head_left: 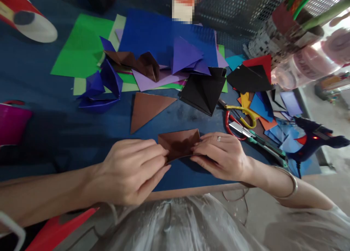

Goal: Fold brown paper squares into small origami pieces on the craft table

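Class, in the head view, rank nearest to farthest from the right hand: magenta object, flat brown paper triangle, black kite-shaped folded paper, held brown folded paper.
1. Held brown paper: touching the right hand.
2. Black kite-shaped paper: just beyond.
3. Brown paper triangle: farther left.
4. Magenta object: far left edge.

Paper triangle (149, 109) behind folded sheet (181, 141), scissors (240, 108) & cutter (258, 142) to R.
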`<control>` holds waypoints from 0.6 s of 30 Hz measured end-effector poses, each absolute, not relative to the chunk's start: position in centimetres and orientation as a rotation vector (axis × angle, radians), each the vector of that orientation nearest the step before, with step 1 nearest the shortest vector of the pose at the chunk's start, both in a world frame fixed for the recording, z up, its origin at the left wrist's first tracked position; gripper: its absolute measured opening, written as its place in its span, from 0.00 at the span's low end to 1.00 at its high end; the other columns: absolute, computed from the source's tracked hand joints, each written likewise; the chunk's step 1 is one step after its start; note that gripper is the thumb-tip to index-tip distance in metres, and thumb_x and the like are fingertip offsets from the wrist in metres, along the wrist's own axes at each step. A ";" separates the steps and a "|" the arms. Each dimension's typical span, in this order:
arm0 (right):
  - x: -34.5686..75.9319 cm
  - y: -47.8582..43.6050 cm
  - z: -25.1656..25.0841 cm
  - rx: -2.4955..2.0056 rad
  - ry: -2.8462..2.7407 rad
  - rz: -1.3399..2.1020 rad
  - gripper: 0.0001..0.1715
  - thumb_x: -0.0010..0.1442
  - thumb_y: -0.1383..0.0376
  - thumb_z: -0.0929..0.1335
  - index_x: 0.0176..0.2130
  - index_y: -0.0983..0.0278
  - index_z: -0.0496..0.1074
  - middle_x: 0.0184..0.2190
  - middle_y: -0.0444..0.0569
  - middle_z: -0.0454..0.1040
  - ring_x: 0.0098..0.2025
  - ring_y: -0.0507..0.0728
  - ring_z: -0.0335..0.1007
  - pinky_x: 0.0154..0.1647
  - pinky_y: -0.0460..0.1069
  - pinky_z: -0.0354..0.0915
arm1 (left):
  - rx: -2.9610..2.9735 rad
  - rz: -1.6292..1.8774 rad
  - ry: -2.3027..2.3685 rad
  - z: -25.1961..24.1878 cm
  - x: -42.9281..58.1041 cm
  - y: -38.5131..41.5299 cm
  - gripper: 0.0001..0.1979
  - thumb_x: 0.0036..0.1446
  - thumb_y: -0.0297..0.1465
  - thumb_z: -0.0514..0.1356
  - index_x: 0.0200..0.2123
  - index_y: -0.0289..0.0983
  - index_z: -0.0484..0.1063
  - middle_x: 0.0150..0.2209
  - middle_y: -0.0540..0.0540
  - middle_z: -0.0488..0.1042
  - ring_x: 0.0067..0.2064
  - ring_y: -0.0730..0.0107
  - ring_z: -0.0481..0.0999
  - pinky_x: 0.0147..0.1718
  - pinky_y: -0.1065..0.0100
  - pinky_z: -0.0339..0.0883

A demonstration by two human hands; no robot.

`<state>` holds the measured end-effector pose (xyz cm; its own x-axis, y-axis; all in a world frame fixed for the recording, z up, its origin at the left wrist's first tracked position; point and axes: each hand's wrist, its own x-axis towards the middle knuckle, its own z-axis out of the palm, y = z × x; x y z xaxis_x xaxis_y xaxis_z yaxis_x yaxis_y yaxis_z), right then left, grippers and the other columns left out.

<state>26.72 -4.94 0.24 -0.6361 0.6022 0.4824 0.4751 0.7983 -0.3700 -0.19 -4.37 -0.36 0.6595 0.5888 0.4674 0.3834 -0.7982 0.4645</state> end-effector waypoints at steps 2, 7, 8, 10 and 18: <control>26.5 -5.0 0.3 -0.894 -2.321 0.304 0.06 0.68 0.64 0.71 0.38 0.63 0.74 0.28 0.45 0.81 0.31 0.53 0.79 0.42 0.49 0.77 | 2.486 0.834 0.780 -0.2 0.0 -4.3 0.08 0.67 0.26 0.57 0.38 0.38 0.76 0.34 0.49 0.82 0.33 0.69 0.82 0.33 0.67 0.76; 25.7 -4.8 0.5 -1.253 -2.188 0.417 0.10 0.69 0.58 0.71 0.40 0.61 0.74 0.30 0.43 0.81 0.30 0.52 0.76 0.35 0.48 0.71 | 2.256 0.809 1.106 -0.1 0.5 -4.0 0.05 0.69 0.34 0.57 0.44 0.40 0.70 0.32 0.54 0.81 0.30 0.73 0.81 0.28 0.73 0.72; 25.5 -4.7 0.5 -1.313 -2.177 0.421 0.10 0.69 0.57 0.71 0.42 0.62 0.74 0.31 0.43 0.81 0.30 0.52 0.76 0.35 0.48 0.70 | 2.235 0.802 1.160 -0.2 0.6 -3.9 0.07 0.69 0.35 0.57 0.47 0.40 0.69 0.32 0.54 0.81 0.29 0.74 0.81 0.26 0.74 0.72; 25.3 -4.7 0.3 -1.371 -2.190 0.398 0.11 0.68 0.57 0.71 0.45 0.62 0.74 0.33 0.44 0.82 0.32 0.53 0.77 0.38 0.50 0.69 | 2.256 0.800 1.200 -0.5 0.8 -3.9 0.10 0.69 0.35 0.57 0.50 0.39 0.68 0.35 0.53 0.82 0.28 0.74 0.80 0.26 0.74 0.72; 25.2 -4.4 -0.1 -1.434 -2.269 0.360 0.15 0.68 0.57 0.70 0.50 0.62 0.74 0.32 0.44 0.81 0.33 0.56 0.77 0.46 0.54 0.63 | 2.938 0.817 0.945 -1.1 0.5 -3.6 0.06 0.64 0.22 0.60 0.43 0.33 0.76 0.53 0.39 0.80 0.48 0.54 0.83 0.45 0.57 0.78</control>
